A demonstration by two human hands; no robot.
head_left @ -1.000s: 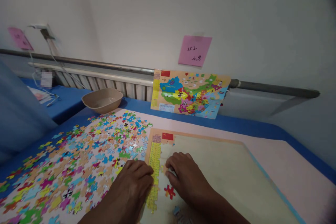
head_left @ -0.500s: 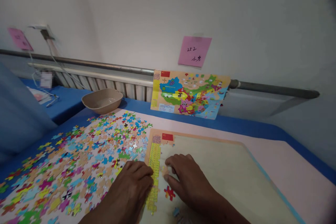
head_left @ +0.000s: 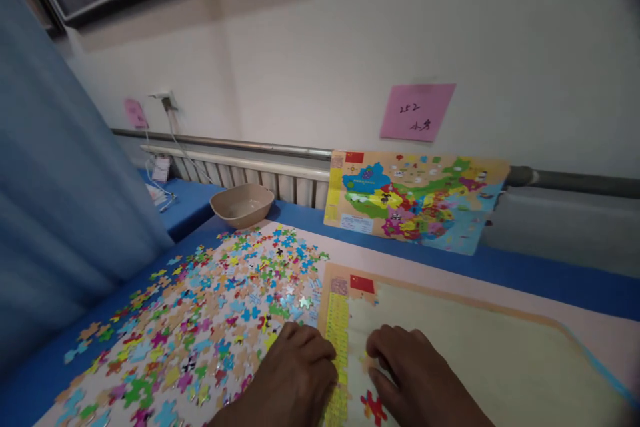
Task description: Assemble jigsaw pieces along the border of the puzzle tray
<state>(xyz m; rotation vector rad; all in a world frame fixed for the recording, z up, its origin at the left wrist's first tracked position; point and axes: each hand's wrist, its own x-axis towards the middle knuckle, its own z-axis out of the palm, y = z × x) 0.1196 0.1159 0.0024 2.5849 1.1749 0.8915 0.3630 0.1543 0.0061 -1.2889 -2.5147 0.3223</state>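
Observation:
A puzzle board (head_left: 475, 353) lies flat in front of me, with a yellow strip of joined pieces (head_left: 338, 333) and a red flag piece (head_left: 362, 283) along its left edge. My left hand (head_left: 295, 373) rests with curled fingers on the board's left edge, against the yellow strip. My right hand (head_left: 417, 380) lies on the board, fingers bent down over a pale piece near the strip; I cannot see a grip. A red piece (head_left: 374, 407) lies loose just below that hand. Several loose coloured pieces (head_left: 210, 320) are spread to the left.
A finished map picture (head_left: 415, 200) leans against the wall rail behind the board. A beige bowl (head_left: 243, 205) stands at the back left. A pink note (head_left: 417, 112) is stuck on the wall. A blue curtain (head_left: 55, 213) hangs at the left.
My view has swung left and tilted up, so the board and hands sit lower and further right in the picture. Both hands stay at the yellow strip.

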